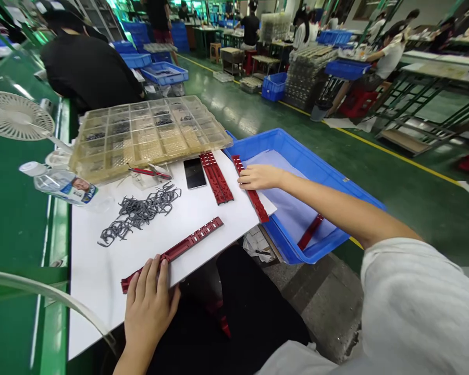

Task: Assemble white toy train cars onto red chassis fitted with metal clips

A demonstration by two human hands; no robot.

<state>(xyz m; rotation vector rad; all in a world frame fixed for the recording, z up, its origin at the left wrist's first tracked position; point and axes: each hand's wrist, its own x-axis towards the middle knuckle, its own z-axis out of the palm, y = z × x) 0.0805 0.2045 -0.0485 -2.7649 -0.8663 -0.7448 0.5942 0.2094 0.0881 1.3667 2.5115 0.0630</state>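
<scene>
My left hand [148,304] lies flat at the near edge of the white board [101,260], fingers stretched onto the end of a long red slotted strip [187,244]. My right hand [260,177] reaches to the board's right edge, fingers curled on another red strip [254,200] that lies beside the blue bin [316,172]. Two or three more red strips [216,177] lie side by side between that strip and a black phone [194,173]. A pile of dark grey metal clips [140,211] sits in the middle of the board.
A clear compartment tray [148,133] holding clips stands at the back of the board. A water bottle [62,185] and a white fan [15,114] are at left. One red strip [310,233] lies in the bin. A person in black [86,67] sits ahead; others work farther off.
</scene>
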